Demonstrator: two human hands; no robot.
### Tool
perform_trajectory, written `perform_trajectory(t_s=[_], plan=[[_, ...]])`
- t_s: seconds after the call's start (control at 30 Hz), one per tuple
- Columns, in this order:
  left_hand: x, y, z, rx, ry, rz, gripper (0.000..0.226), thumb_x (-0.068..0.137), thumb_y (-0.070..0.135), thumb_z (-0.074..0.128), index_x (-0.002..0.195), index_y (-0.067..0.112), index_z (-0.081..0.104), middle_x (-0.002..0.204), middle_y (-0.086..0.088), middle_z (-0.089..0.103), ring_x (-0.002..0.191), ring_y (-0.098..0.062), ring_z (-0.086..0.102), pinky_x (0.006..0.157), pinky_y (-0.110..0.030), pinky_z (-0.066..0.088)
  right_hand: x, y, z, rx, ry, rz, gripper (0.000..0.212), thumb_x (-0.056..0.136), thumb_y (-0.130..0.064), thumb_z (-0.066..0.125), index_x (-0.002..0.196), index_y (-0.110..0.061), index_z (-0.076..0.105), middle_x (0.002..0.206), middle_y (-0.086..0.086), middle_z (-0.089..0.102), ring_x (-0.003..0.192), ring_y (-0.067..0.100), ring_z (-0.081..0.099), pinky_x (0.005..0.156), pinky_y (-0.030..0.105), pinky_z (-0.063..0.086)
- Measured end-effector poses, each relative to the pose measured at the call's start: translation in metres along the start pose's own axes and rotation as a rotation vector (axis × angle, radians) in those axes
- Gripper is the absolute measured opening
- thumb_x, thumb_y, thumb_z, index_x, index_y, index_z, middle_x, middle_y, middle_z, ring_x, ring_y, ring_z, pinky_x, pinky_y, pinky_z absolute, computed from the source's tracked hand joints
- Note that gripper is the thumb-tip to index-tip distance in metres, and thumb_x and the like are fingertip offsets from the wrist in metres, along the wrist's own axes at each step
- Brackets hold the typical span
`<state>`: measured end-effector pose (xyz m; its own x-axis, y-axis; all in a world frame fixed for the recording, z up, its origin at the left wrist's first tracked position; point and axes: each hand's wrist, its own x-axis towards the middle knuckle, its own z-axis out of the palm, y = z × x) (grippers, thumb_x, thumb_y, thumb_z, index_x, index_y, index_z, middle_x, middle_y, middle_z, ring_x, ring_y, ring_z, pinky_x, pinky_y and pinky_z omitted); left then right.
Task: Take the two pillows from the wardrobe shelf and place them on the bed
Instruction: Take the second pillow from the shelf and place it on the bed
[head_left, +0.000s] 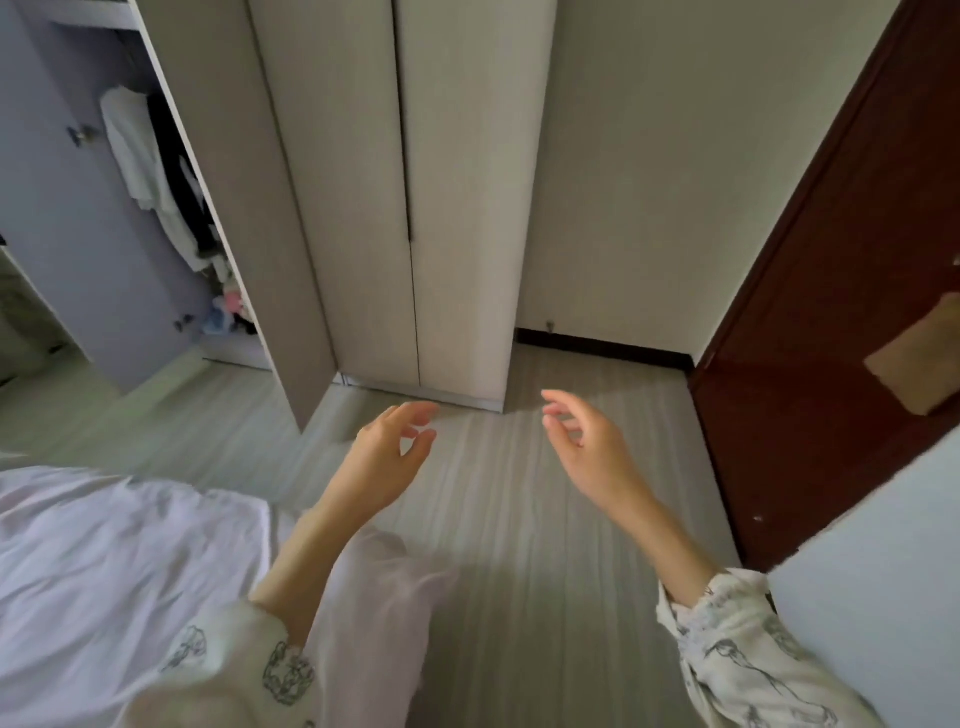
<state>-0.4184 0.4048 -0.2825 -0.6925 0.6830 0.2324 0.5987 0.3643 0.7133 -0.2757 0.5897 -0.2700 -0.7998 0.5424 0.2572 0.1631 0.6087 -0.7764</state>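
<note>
Floorboards (519, 519) fill the space under both outstretched hands. Beyond the fingertips stands the wardrobe (405, 208): two closed door panels straight ahead, and one open door (234, 208) off past the left fingers, baring hung clothes (150, 171) and a shelf edge at the top corner. No pillow can be seen; the two presumably sit on a shelf out of view. Below the left wrist lies the bed (104, 571), one rumpled pale sheet, their destination. One dark door (831, 338) stands beyond the right fingers. Left hand (387, 457) and right hand (592, 452) hang empty, fingers loosely curled and apart, probably readied for reaching in.
</note>
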Motion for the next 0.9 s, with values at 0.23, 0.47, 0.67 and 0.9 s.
perform_trajectory(t_s=[0.23, 0.47, 0.67, 0.9], plan=[[0.089, -0.023, 0.015, 0.003, 0.076, -0.159, 0.032, 0.092, 0.016, 0.052, 0.123, 0.012, 0.056, 0.111, -0.007, 0.063, 0.099, -0.018, 0.060, 0.089, -0.037, 0.049, 0.118, 0.046, 0.024, 0.016, -0.159, -0.034, 0.030, 0.092, -0.016, 0.053, 0.121, -0.014, 0.056, 0.110, 0.004, 0.061, 0.087, 0.013, 0.057, 0.079, 0.020, 0.043], [0.169, -0.087, 0.028, 0.000, 0.162, -0.302, 0.028, 0.091, 0.014, 0.053, 0.119, 0.011, 0.059, 0.110, -0.007, 0.064, 0.095, -0.016, 0.060, 0.086, -0.032, 0.049, 0.242, 0.072, 0.080, 0.046, -0.298, -0.076, 0.030, 0.092, -0.018, 0.053, 0.122, -0.016, 0.055, 0.110, 0.002, 0.059, 0.089, 0.013, 0.058, 0.076, 0.015, 0.042], [0.270, -0.158, 0.005, -0.022, 0.283, -0.408, 0.027, 0.090, 0.011, 0.054, 0.116, 0.012, 0.061, 0.102, -0.003, 0.064, 0.085, -0.010, 0.058, 0.074, -0.010, 0.039, 0.368, 0.072, 0.144, 0.020, -0.395, -0.119, 0.031, 0.091, -0.016, 0.054, 0.122, -0.014, 0.056, 0.112, 0.005, 0.060, 0.088, 0.014, 0.058, 0.084, 0.024, 0.043], [0.343, -0.215, -0.034, -0.009, 0.341, -0.507, 0.027, 0.091, 0.012, 0.053, 0.117, 0.013, 0.060, 0.101, 0.000, 0.062, 0.086, -0.012, 0.058, 0.075, -0.016, 0.040, 0.476, 0.059, 0.204, 0.066, -0.488, -0.142, 0.031, 0.092, -0.017, 0.053, 0.122, -0.015, 0.056, 0.111, 0.004, 0.062, 0.089, 0.012, 0.057, 0.083, 0.021, 0.042]])
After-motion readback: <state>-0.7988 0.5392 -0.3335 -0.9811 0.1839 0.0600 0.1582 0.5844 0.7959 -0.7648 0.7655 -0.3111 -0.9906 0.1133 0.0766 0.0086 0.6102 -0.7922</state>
